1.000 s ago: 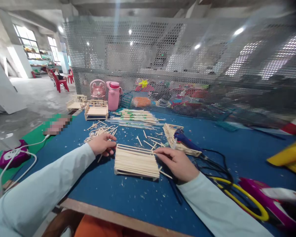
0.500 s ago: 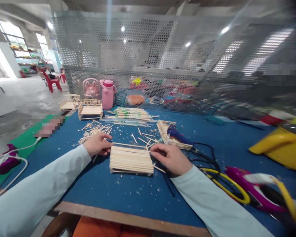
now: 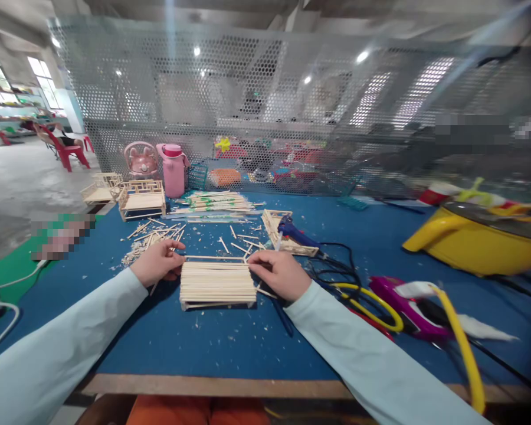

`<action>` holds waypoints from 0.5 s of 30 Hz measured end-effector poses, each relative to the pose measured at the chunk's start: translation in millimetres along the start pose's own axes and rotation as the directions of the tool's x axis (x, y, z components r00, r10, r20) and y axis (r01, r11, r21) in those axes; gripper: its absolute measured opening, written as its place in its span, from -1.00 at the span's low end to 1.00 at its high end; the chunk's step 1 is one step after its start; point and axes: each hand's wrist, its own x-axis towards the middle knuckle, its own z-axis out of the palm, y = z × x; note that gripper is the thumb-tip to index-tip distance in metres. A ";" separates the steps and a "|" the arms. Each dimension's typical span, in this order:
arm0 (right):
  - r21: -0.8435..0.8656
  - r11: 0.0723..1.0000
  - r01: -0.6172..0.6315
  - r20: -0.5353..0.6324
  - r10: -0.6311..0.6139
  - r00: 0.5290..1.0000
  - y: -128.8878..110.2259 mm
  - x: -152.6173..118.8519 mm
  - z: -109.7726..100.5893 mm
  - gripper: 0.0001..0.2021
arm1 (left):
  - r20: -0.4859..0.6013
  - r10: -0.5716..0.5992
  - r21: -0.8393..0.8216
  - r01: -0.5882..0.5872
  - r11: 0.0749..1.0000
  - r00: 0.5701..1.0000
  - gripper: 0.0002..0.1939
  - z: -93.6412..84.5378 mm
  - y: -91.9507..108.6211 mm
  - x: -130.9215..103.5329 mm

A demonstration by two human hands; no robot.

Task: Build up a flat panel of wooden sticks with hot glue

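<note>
A small slatted platform of pale wooden sticks (image 3: 218,284) lies on the blue table in front of me. Along its far edge runs a single thin wooden stick (image 3: 215,257). My left hand (image 3: 158,264) pinches the left end of that stick, beside the platform's back left corner. At the other end, the thumb and fingers of my right hand (image 3: 282,274) close on the stick near the back right corner. Behind my right hand, a blue glue gun (image 3: 297,231) rests on a stick-built frame (image 3: 274,224).
Loose stick pieces (image 3: 153,236) and a bundle of sticks (image 3: 216,202) lie beyond my hands. Two miniature stick-built benches (image 3: 142,200) stand at back left, near a pink bottle (image 3: 174,171). Cables, a purple-handled tool (image 3: 407,307) and a yellow pan (image 3: 482,242) occupy the right.
My view has turned to the right, so the whole scene sits further left. Both hands stay at the ends of the thin stick, with little visible movement against the platform.
</note>
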 end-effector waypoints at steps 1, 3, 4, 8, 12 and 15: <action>-0.010 1.000 0.010 -0.004 -0.010 1.000 0.6 -0.2 0.5 -0.87 | -0.004 0.005 0.018 -0.005 1.000 1.000 -0.70 0.9 0.0 -0.2; -0.033 0.999 0.032 -0.009 -0.032 0.999 2.0 -0.1 1.2 -0.87 | -0.019 0.022 0.069 -0.021 0.997 1.000 -0.72 1.6 -0.9 -0.2; -0.044 0.998 0.044 -0.013 -0.045 0.999 2.8 0.1 1.3 -0.88 | -0.037 0.036 0.103 -0.032 0.994 0.999 -0.72 1.3 -1.7 0.1; -0.091 0.992 0.083 -0.087 -0.091 0.992 3.6 1.2 -1.3 -0.86 | -0.224 0.198 0.294 -0.127 0.947 0.954 -0.71 -3.8 -2.7 -0.4; -0.159 0.979 0.128 -0.205 -0.159 0.966 -6.3 0.2 -3.6 -0.80 | -0.233 0.783 0.748 -0.408 0.523 0.576 -0.68 5.6 9.2 -10.9; -0.221 0.955 0.196 -0.225 -0.245 0.943 -20.0 -2.6 -1.5 -0.77 | 0.029 0.888 0.856 -0.470 0.215 0.459 -0.71 32.6 23.1 -23.5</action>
